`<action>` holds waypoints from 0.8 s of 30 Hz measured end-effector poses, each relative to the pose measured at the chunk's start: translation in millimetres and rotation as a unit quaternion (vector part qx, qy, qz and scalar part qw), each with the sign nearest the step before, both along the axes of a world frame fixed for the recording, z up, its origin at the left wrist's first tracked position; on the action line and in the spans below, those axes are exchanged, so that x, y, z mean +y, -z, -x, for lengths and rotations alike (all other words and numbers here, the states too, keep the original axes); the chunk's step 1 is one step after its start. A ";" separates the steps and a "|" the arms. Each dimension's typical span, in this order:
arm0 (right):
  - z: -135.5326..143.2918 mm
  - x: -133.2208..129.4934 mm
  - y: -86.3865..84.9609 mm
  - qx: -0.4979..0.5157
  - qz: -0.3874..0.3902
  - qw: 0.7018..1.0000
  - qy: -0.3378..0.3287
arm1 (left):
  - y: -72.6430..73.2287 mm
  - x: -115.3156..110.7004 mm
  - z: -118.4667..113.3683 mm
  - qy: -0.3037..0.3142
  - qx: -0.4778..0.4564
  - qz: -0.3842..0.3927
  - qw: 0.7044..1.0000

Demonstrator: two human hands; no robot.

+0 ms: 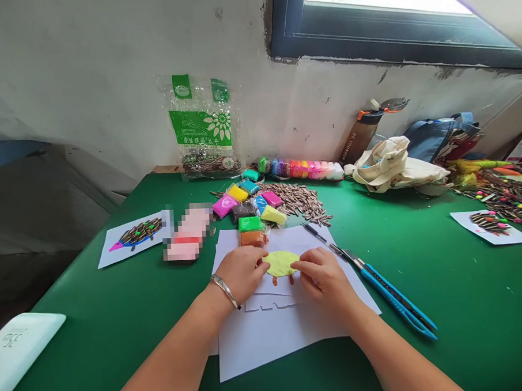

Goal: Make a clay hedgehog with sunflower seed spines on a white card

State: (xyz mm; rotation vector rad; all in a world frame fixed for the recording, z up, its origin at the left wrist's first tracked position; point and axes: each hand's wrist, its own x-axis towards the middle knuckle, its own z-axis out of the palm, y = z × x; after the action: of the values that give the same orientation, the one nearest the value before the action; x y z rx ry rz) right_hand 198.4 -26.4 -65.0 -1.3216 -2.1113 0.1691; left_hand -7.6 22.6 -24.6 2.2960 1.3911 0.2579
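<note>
At the far left, a white device with a digital display [28, 355] is lying near the left edge of the green worktop [120, 334], whose smooth surface is stretching between it and the paper. A hedgehog picture [142, 231], textured with striped seeds, is lying near the slanting edge, just beside a blurred pink item [188, 233]. Behind, a crinkly transparent bag [207, 128] is standing against the wall.

The left hand [242, 276] is touching the left edge of the flat, yellow-green clay oval [282, 264], its thumb and index finger narrowly parted. The oval is resting on white sheets [267, 345], with two stubby brown clay legs [275, 281] showing below. Soft, colourful clay packets [250, 223] and loose seeds [302, 200] are lying beyond.

The right hand [324, 273] is reaching the oval's right edge, its index finger extending and its thumb slightly apart. A slim pen [315, 233] and a long blue cutter [395, 299] are slanting along the sheets' right side. Green surface is extending from the cutter toward another seed-covered picture [489, 227], while a crumpled cloth bag [385, 164] is sitting behind.
</note>
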 end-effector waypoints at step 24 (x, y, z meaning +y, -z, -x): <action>15.4 -7.1 -4.6 -0.057 0.058 0.996 -0.032 | 16.6 7.7 4.8 -0.078 -0.051 -0.186 0.978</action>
State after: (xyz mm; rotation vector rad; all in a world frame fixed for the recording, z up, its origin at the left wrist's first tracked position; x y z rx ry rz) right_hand 183.1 -33.5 -60.4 -1.3607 -2.2707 0.2519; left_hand -12.5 30.3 -41.2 2.4215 1.5797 0.7318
